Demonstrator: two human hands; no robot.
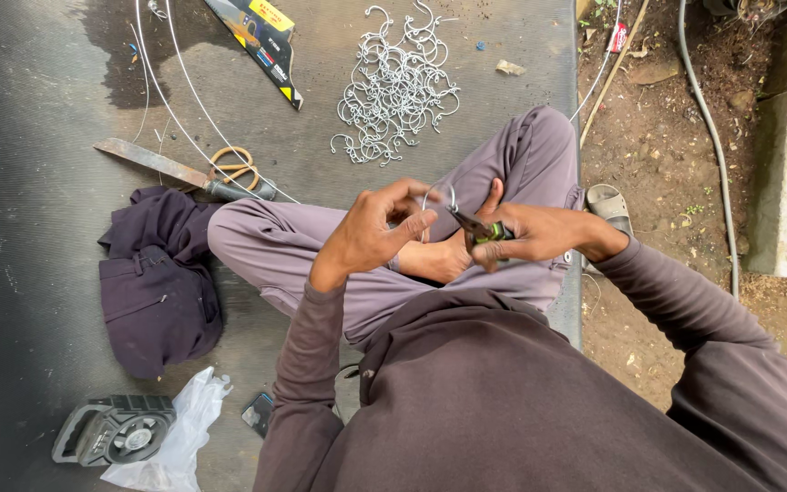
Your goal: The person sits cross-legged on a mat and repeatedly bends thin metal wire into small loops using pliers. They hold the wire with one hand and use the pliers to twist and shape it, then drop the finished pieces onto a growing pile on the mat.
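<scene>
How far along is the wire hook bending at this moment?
Done: a heap of bent silver wire hooks on the dark mat. In hand: left hand steadies a thin wire loop; right hand grips green-handled pliers on it. Left: long unbent wire.

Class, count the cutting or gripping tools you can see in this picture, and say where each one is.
3. Pliers in the right hand, by the wire the left hand holds; a knife and scissors on the mat. Others may be hidden.
</scene>
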